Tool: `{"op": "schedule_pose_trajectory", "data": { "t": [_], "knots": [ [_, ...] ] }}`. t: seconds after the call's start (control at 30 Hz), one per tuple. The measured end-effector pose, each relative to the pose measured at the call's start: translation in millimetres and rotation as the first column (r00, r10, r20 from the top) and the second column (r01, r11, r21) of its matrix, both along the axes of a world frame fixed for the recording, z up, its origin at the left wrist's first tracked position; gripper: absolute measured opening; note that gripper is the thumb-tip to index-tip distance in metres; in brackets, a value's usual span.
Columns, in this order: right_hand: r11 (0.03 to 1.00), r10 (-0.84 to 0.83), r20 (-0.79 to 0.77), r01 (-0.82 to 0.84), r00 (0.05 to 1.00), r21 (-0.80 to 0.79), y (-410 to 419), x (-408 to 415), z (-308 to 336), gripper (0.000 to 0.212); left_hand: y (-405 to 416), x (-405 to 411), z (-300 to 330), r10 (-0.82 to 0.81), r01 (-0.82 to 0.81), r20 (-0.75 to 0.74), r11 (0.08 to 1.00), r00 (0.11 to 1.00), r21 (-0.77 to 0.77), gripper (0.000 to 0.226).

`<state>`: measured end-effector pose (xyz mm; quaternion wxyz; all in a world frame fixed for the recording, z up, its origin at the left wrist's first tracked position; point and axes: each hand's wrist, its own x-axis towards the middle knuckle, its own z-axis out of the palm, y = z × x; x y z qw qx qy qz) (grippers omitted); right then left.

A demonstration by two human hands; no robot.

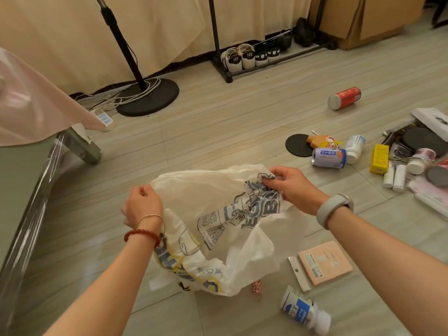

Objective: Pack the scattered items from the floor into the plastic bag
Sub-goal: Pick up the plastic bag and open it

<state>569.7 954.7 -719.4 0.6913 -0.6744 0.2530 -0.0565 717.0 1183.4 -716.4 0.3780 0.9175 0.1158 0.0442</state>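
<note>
A white printed plastic bag (218, 229) hangs just above the floor between my hands. My left hand (143, 206) grips its left rim and my right hand (293, 186) pinches the right rim, spreading the mouth. Scattered on the floor to the right lie a blue-and-white can (328, 158), a white bottle (354, 148), a yellow box (379, 158), two small white tubes (394, 177) and a small jar (418, 161). A red can (344, 98) lies farther off. Near me are a pink packet (324, 261), a white-and-blue bottle (305, 310) and a tiny pink item (257, 287).
A fan stand's black base (148, 98) with cables stands at the back. A shoe rack (254, 59) holds shoes along the curtain. A table leg (82, 146) under a pink cloth is at left. A black disc (298, 144) and papers (431, 195) lie at right.
</note>
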Motion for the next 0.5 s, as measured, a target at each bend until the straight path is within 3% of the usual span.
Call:
{"op": "schedule_pose_trajectory", "data": {
  "t": [0.07, 0.1, 0.17, 0.2, 0.23, 0.3, 0.37, 0.43, 0.5],
  "knots": [
    [0.998, 0.016, 0.01, -0.016, 1.0, 0.067, -1, 0, 2, 0.014, -6, -1, 12, -0.152, 0.122, 0.187, 0.979, 0.971, 0.162, 0.03],
    [0.997, 0.015, 0.016, -0.016, 1.0, 0.076, -1, 1, 2, 0.015, -12, -5, 21, -0.283, 0.206, 0.34, 0.947, 0.897, 0.245, 0.032],
    [0.998, 0.016, 0.024, -0.017, 1.0, 0.067, 0, 3, 3, 0.016, -29, -16, 33, -0.557, 0.345, 0.559, 0.827, 0.615, 0.444, 0.036],
    [0.998, 0.026, 0.031, -0.028, 0.999, 0.061, 2, 5, 4, 0.016, -38, -21, 36, -0.675, 0.4, 0.555, 0.737, 0.487, 0.545, 0.042],
    [0.998, 0.043, 0.044, -0.045, 0.998, 0.052, 3, 7, 6, 0.015, -47, -27, 38, -0.78, 0.47, 0.471, 0.625, 0.412, 0.623, 0.05],
    [0.996, 0.066, 0.105, -0.072, 0.992, 0.053, 8, 10, 11, 0.014, -62, -38, 37, -0.914, 0.642, 0.185, 0.388, 0.361, 0.662, 0.065],
    [0.997, 0.045, 0.166, -0.054, 0.985, 0.051, 11, 13, 16, 0.015, -66, -43, 30, -0.941, 0.792, -0.035, 0.262, 0.336, 0.551, 0.063],
    [0.999, -0.001, 0.151, 0.006, 0.989, -0.032, 17, 14, 18, 0.012, -61, -45, 22, -0.937, 0.834, -0.003, 0.31, 0.35, 0.457, 0.045],
    [0.976, -0.009, 0.061, 0.022, 0.998, -0.215, 25, 14, 15, 0.017, -55, -42, 17, -0.877, 0.769, 0.174, 0.477, 0.448, 0.425, 0.032]
  ]
}}
